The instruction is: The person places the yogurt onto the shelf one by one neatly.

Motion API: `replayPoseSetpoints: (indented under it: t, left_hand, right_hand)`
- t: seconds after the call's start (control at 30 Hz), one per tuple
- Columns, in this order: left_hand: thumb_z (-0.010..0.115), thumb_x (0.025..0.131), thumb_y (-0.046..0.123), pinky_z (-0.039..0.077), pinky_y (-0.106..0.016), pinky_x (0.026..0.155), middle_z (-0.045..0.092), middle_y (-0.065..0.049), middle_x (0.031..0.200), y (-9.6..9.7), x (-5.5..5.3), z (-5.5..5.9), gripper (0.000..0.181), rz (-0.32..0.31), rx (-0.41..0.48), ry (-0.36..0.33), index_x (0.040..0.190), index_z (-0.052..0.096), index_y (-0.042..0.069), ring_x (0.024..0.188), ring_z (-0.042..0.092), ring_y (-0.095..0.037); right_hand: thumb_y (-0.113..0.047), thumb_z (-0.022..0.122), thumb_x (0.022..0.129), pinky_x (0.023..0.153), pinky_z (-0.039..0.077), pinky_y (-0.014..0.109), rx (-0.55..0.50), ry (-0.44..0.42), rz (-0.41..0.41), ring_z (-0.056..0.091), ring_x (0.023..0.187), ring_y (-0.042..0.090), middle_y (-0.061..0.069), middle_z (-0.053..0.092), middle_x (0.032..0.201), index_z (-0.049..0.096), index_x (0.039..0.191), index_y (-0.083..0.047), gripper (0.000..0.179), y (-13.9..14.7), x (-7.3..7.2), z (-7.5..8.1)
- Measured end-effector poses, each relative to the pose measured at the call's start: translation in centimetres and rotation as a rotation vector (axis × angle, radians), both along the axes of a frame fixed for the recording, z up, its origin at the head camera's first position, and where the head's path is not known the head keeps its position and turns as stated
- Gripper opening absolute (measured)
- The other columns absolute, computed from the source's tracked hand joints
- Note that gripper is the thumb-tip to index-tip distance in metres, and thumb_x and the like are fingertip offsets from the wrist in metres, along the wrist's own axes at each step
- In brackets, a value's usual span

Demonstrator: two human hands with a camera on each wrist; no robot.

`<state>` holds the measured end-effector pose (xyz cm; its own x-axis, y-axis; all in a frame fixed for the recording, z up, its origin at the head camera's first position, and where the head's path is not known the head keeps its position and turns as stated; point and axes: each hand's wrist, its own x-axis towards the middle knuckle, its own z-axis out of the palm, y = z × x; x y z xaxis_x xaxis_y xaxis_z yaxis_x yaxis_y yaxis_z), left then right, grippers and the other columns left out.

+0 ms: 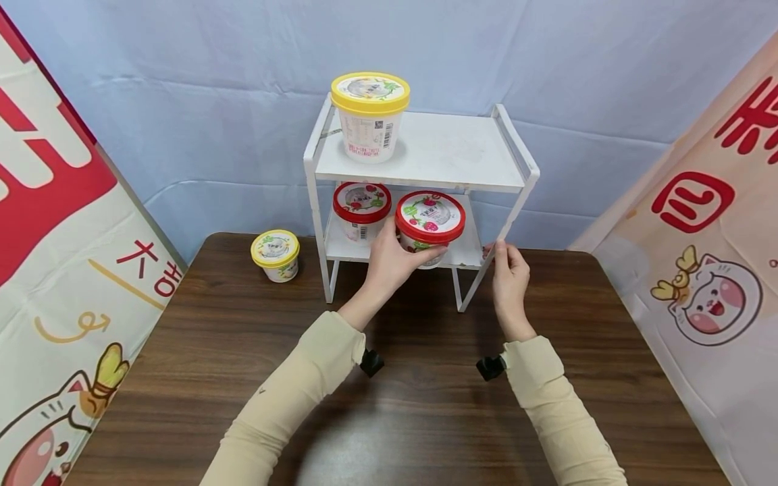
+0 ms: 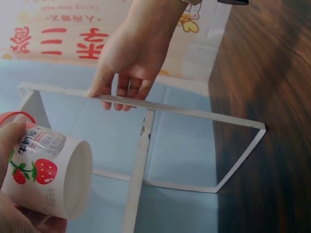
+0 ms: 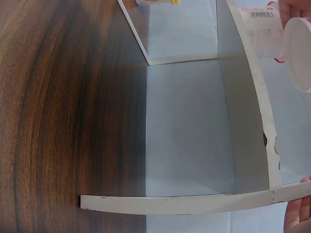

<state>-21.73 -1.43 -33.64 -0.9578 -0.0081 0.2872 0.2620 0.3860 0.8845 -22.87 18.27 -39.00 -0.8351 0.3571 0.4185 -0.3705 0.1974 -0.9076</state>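
Note:
My left hand [image 1: 392, 256] grips a red-lidded paper tub [image 1: 430, 217] at the front of the lower shelf [image 1: 340, 246] of a white two-tier rack [image 1: 462, 152]. Strawberries are printed on its white side, and its base shows tilted outward in the left wrist view. My right hand [image 1: 509, 280] holds the rack's right front post, thumb on one side and fingers behind. Another red-lidded tub [image 1: 362, 206] stands on the lower shelf, just left of the held one. On the top shelf, at the left, stands a large yellow-lidded tub [image 1: 372, 118].
A small yellow-lidded tub [image 1: 276, 255] sits on the dark wooden table [image 1: 255, 378], left of the rack. A pale blue cloth [image 1: 231, 121] hangs close behind the rack. Printed banners [image 1: 705, 223] flank the table on both sides.

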Motion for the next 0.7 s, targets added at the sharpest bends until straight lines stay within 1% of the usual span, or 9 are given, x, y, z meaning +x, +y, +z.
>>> replayPoseSetpoints:
  t: [0.2, 0.33, 0.4, 0.6, 0.7]
  left_hand:
    - [0.079, 0.068, 0.038, 0.044, -0.034, 0.093, 0.050, -0.007, 0.125, 0.3, -0.7, -0.3, 0.081, 0.013, -0.004, 0.002, 0.130, 0.038, 0.007, 0.113, 0.046, -0.018]
    - [0.079, 0.068, 0.037, 0.044, -0.032, 0.093, 0.051, -0.006, 0.125, 0.6, -1.1, -0.5, 0.081, 0.008, -0.001, 0.014, 0.130, 0.038, 0.006, 0.113, 0.047, -0.017]
    - [0.079, 0.068, 0.037, 0.044, -0.032, 0.093, 0.051, -0.006, 0.125, 0.8, -1.3, -0.5, 0.081, 0.006, 0.002, 0.021, 0.130, 0.037, 0.006, 0.113, 0.048, -0.017]
    - [0.079, 0.068, 0.037, 0.044, -0.031, 0.093, 0.051, -0.006, 0.125, 1.4, -1.7, -0.5, 0.081, 0.013, -0.002, 0.018, 0.130, 0.036, 0.006, 0.113, 0.048, -0.017]
    - [0.080, 0.067, 0.036, 0.044, -0.030, 0.093, 0.052, -0.006, 0.124, 1.7, -1.9, -0.5, 0.081, 0.016, 0.011, 0.013, 0.130, 0.037, 0.006, 0.113, 0.049, -0.016]
  right_hand:
    - [-0.029, 0.048, 0.095, 0.069, 0.040, 0.021, -0.003, 0.005, 0.000, 0.051, 0.075, 0.012, 0.013, 0.060, 0.082, 0.062, 0.092, 0.010, 0.042, 0.0, 0.0, -0.1]
    - [-0.028, 0.047, 0.095, 0.067, 0.038, 0.021, 0.005, -0.015, 0.002, 0.048, 0.071, 0.010, 0.017, 0.059, 0.084, 0.063, 0.093, 0.009, 0.040, 0.1, 0.0, -0.1]
    - [-0.026, 0.047, 0.096, 0.066, 0.038, 0.020, 0.004, -0.023, 0.009, 0.048, 0.072, 0.012, 0.020, 0.058, 0.085, 0.062, 0.093, 0.009, 0.038, 0.1, 0.1, 0.1]
    - [-0.017, 0.046, 0.097, 0.067, 0.037, 0.019, 0.013, -0.018, 0.018, 0.049, 0.077, 0.020, 0.029, 0.055, 0.089, 0.059, 0.093, 0.016, 0.035, -0.6, 1.3, 1.7]
    - [-0.016, 0.045, 0.097, 0.067, 0.038, 0.019, 0.021, -0.016, 0.015, 0.049, 0.077, 0.020, 0.032, 0.054, 0.090, 0.058, 0.094, 0.017, 0.035, -0.9, 1.9, 2.4]
